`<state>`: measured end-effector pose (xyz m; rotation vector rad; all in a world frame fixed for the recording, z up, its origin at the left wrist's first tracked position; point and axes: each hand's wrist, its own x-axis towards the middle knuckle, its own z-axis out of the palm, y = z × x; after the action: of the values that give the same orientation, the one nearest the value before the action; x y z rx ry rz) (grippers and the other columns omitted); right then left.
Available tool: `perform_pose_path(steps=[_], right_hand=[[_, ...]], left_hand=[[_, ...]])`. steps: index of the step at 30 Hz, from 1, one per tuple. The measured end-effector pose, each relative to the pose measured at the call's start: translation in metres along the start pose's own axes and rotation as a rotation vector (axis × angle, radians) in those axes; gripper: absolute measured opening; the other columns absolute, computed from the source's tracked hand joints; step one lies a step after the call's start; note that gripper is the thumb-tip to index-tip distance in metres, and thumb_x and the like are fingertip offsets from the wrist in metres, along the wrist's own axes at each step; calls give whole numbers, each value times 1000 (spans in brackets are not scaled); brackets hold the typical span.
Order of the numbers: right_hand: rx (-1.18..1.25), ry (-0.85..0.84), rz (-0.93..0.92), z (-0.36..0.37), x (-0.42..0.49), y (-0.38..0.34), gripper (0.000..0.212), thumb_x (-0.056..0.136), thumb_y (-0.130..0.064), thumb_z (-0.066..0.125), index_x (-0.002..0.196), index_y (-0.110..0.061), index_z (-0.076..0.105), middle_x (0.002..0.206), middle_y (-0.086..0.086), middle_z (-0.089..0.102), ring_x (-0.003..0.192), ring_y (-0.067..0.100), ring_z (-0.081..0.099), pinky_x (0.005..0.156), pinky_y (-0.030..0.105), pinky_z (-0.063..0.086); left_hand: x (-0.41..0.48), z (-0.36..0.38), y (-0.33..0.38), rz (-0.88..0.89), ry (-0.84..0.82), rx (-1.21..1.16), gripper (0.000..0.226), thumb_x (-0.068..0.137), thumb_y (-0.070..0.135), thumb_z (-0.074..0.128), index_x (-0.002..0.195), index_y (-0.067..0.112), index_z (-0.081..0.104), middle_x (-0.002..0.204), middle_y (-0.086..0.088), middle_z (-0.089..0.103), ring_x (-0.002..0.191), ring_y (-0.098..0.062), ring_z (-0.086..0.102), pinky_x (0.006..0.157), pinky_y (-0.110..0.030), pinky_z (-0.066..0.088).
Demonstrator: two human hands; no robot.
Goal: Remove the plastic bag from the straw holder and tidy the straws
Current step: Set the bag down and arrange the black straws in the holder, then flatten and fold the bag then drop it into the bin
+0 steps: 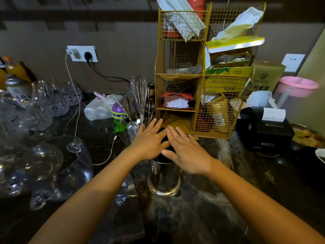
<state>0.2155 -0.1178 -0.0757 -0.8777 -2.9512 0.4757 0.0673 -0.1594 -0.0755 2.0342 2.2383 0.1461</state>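
A shiny metal straw holder (164, 182) stands upright on the dark counter in the middle of the view. Dark straws (165, 158) fill it; only a little of their tops shows between my hands. My left hand (149, 142) lies flat over the left side of the straw tops, fingers spread. My right hand (186, 150) lies flat over the right side, fingertips meeting the left hand's. A crumpled clear plastic bag (123, 199) lies on the counter left of the holder's base; a strip of clear plastic (155, 167) hangs at the holder's rim.
A gold wire rack (177, 76) with packets stands right behind the holder. A glass with a whisk (139, 95) and utensils sits behind my left hand. Glassware (52, 162) crowds the left, a receipt printer (265, 127) sits at right. A white cable (109, 154) crosses the counter.
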Motion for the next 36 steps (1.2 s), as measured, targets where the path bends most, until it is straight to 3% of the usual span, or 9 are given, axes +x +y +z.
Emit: perform_pose_path(steps=[12, 19, 24, 29, 36], right_hand=[[35, 227, -179, -27, 5, -33, 70, 88, -54, 22, 139, -22, -14, 153, -4, -16, 129, 1, -22, 108, 33, -10], [33, 182, -388, 7, -1, -80, 72, 88, -53, 27, 140, -22, -11, 153, -4, -13, 136, 6, -20, 110, 30, -10], [-21, 51, -463, 62, -5, -84, 72, 89, -53, 29, 139, -22, -12, 140, -14, -23, 130, 4, -27, 108, 26, -11], [-92, -159, -428, 122, -11, -68, 69, 91, -48, 28, 139, -21, -13, 153, -4, -14, 129, 5, -27, 109, 27, -12], [-133, -355, -407, 154, -23, -32, 64, 92, -26, 36, 141, -25, -6, 155, -3, -6, 136, 6, -15, 111, 29, -9]], left_hand=[[-51, -34, -19, -58, 301, 48, 61, 88, 50, 25, 134, 32, -11, 153, -5, -10, 138, -18, -16, 111, -47, -10], [-130, -1, -54, -130, 392, 83, 59, 88, 47, 28, 130, 35, -12, 142, 3, -15, 132, -16, -18, 113, -44, -4], [-195, 63, -84, -268, 233, 74, 59, 91, 38, 34, 130, 32, -11, 147, -1, -11, 133, -19, -19, 110, -38, -6], [-233, 121, -101, -403, -44, 89, 61, 91, 33, 35, 138, 30, -4, 154, -6, 0, 141, -23, -6, 115, -45, 5], [-254, 157, -102, -369, -218, -47, 67, 91, 31, 39, 131, 37, -15, 149, 2, -15, 126, -14, -26, 114, -44, -4]])
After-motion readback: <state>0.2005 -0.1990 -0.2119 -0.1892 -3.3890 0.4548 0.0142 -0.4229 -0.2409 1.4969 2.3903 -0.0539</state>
